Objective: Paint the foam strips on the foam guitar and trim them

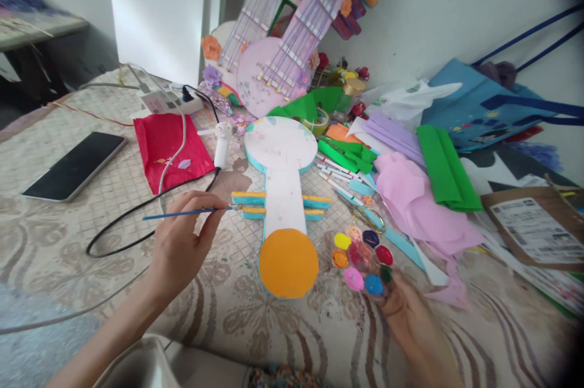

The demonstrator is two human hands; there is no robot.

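My left hand [185, 236] pinches a thin blue paintbrush [176, 214], its tip by the left-hand pegs of a flat guitar-like cutout [283, 190]. That cutout has a white round end and neck, turquoise edges and an orange disc [288, 263] at the near end. Slim pegs [317, 200], orange on top and turquoise at the side, stick out both ways from the neck. In my right hand [408, 309] is a flower-shaped paint palette [362, 257], gripped at its lower right edge. Its wells hold yellow, orange, pink, blue, green, red and dark blue paint.
Left lie a phone [75, 166], red crepe paper [171, 151], a white glue gun [222, 145] and looping cables. Decorated lilac instrument models [264, 75] lean at the back. Right are markers [344, 178], scissors [369, 218], pink paper [410, 205], green paper [444, 169] and a blue bag [483, 102].
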